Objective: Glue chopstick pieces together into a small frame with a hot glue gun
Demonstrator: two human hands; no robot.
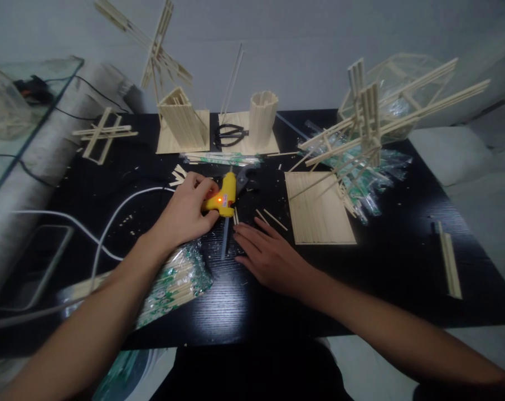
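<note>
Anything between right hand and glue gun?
Just thin sticks, between the fingertips of the right hand and the rear of the glue gun; probably no real obstacle. Nothing else visible in that gap.

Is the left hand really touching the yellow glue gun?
Touching. The head view shows the left hand gripping the yellow glue gun by its handle, thumb on one side and fingers on the other.
</note>
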